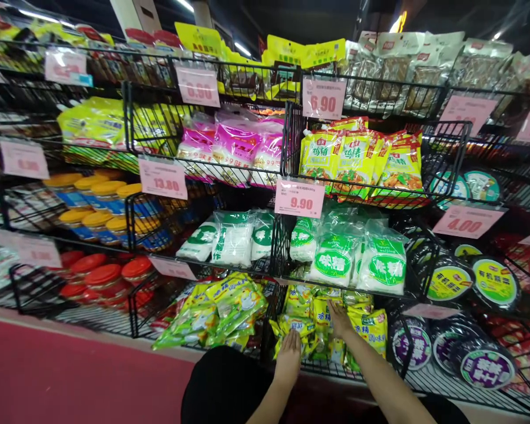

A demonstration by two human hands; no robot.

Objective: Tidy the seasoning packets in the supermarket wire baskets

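Both of my hands reach into the bottom wire basket, among yellow seasoning packets point(366, 335). My left hand point(288, 348) lies against the front of a yellow-green packet point(307, 327), its fingers stretched out and close together. To the right and slightly further in, my right hand point(341, 321) rests with extended fingers against an upright yellow packet point(322, 309). Its fingertips partly cover that packet's edge. Neither hand visibly wraps around a packet. More green and yellow packets point(238, 306) are piled in the basket to the left.
White-and-green bags point(333, 259) fill the basket just above my hands. Wire dividers point(271, 318) separate the bins. Round dark packages point(486, 359) are on the right, red-lidded jars point(103, 277) on the left. A price tag point(299, 197) hangs overhead. My dark-clothed knee point(225, 383) is near the shelf's front edge.
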